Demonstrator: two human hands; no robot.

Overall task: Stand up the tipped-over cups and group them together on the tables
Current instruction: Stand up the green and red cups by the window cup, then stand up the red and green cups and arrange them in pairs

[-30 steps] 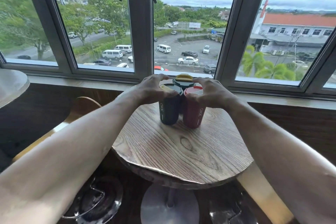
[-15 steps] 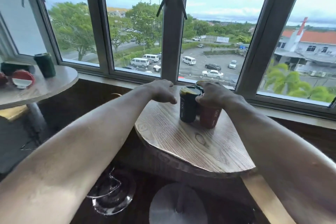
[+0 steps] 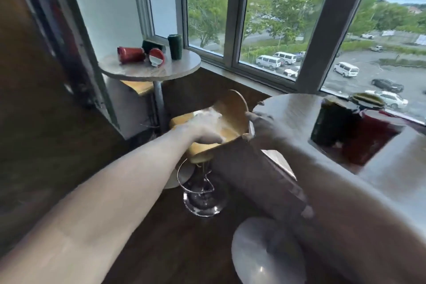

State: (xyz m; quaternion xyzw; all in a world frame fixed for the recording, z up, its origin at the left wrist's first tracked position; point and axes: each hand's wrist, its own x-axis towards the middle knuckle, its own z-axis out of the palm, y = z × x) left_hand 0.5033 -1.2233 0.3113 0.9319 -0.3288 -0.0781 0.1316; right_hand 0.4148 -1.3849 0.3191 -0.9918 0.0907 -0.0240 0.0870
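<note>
Fingers of both hands are too blurred to judge; the left hand (image 3: 205, 127) and right hand (image 3: 260, 122) seem empty above the stool (image 3: 232, 108). Tipped cups (image 3: 131, 54) lie on the far table (image 3: 149, 71). A hasty reach could roll one off the edge.

Near desk (image 3: 292, 108): 3 upright cups (image 3: 334, 122) grouped at its window edge. Far desk (image 3: 184, 64): 1 green cup (image 3: 175, 46) upright, 3 tipped cups (image 3: 131, 54). Both hands (image 3: 205, 127) empty, blurred.
</note>
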